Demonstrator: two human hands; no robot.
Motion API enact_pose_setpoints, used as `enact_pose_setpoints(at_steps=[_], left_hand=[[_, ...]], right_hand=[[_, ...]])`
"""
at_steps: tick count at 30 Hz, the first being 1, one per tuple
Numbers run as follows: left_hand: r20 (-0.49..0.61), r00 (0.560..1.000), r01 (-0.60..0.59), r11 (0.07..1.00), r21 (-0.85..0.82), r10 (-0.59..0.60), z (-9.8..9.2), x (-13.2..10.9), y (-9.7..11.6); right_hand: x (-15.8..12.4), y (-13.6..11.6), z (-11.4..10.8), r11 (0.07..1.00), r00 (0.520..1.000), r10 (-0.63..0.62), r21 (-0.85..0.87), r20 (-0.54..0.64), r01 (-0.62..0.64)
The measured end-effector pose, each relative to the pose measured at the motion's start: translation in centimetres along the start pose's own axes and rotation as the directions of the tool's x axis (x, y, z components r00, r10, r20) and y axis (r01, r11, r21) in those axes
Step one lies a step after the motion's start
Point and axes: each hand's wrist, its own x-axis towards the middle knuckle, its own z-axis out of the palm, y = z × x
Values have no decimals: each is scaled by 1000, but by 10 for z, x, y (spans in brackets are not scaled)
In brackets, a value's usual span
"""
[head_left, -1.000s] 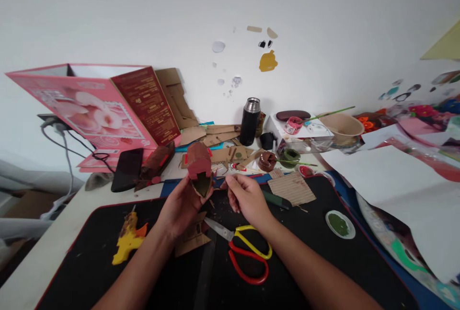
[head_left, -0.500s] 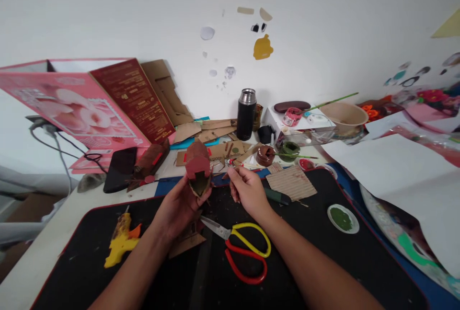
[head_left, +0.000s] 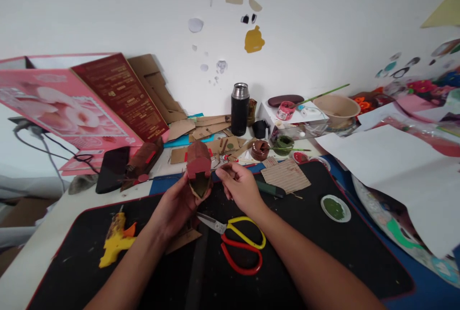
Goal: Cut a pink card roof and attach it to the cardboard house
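Observation:
My left hand (head_left: 179,204) grips a small reddish-brown painted cardboard model (head_left: 199,161) from below, its hollow, dark green opening facing me. Just right of the model, my right hand (head_left: 241,188) is closed in a pinch, its fingertips close to the model's side. What sits between those fingertips is too small to make out. Below the hands, scissors (head_left: 233,238) with one yellow and one red handle lie on the black mat (head_left: 305,252). A cut cardboard piece (head_left: 183,241) lies partly under my left wrist.
At left lie a yellow glue gun (head_left: 117,238), a black phone (head_left: 112,168) and a pink box (head_left: 82,104). Behind stand a black flask (head_left: 239,113) and paint jars (head_left: 259,149). Corrugated cardboard (head_left: 286,176), a green paint dish (head_left: 336,208) and white paper (head_left: 398,180) are at right.
My right hand has moved left, bringing its fingertips closer to the model. My left hand keeps its hold. The whole view has shifted slightly.

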Motion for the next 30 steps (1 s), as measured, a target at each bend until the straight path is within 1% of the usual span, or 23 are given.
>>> enact_pose_setpoints(at_steps=[4, 8, 12, 15, 18, 24, 28, 30], left_hand=[[58, 998, -10, 999, 41, 8, -3, 1, -4], [75, 997, -6, 998, 55, 2, -6, 1, -5], [115, 993, -3, 999, 46, -2, -10, 2, -5], [152, 988, 1, 1000, 30, -5, -12, 3, -6], [181, 983, 4, 1000, 31, -9, -12, 3, -6], [214, 977, -20, 998, 52, 8, -12, 2, -8], [202, 979, -33, 996, 88, 14, -13, 2, -9], [189, 981, -64, 992, 109, 43, -12, 3, -8]], right_hand=[[1, 1, 1, 1000, 1000, 2, 13, 10, -2], [1, 1, 1, 999, 1000, 25, 37, 14, -25], [1, 3, 3, 981, 990, 126, 138, 63, -134], [1, 5, 3, 941, 971, 210, 247, 118, -233], [1, 7, 3, 904, 956, 249, 318, 155, -286], [0, 9, 3, 902, 960, 242, 331, 143, -277], [-1, 11, 4, 911, 960, 242, 307, 143, -276], [-1, 11, 4, 920, 962, 242, 283, 130, -269]])
